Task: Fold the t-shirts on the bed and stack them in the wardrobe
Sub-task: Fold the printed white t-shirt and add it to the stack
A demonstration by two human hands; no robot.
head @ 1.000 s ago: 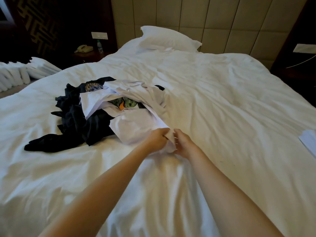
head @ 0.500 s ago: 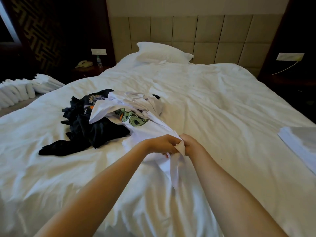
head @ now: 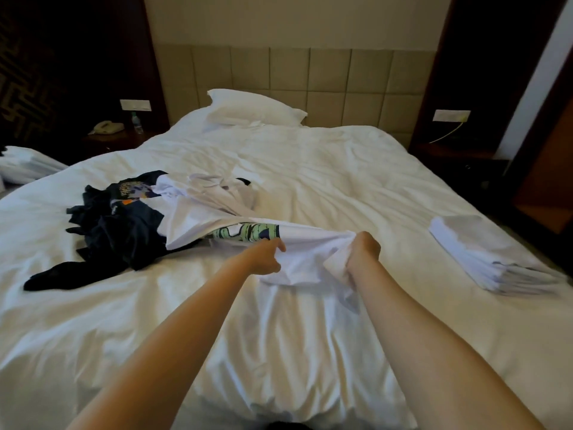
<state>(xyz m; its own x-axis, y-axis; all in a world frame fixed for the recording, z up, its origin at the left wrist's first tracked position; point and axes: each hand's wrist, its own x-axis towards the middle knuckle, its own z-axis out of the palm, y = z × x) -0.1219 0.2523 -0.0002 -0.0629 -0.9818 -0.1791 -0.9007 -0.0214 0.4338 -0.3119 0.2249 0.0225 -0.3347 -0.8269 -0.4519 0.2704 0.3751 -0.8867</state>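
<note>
Both hands hold a white printed t-shirt [head: 304,243] above the bed [head: 341,181]: left hand [head: 266,256] fingers pinching its edge, right hand [head: 363,250] fingers bunching fabric; a dark clothes heap [head: 117,231] lies left.

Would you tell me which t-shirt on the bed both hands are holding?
The white t-shirt with the green print; the others lie unheld in the pile.

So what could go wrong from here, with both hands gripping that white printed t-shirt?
The white t-shirt, gripped by the left hand and right hand, runs under another white garment; pulling may drag that and the dark t-shirts along. Both hands hold bunched cloth, so it may spread out crooked. The folded stack sits near the edge of the bed; a wide spread could knock it off.
</note>
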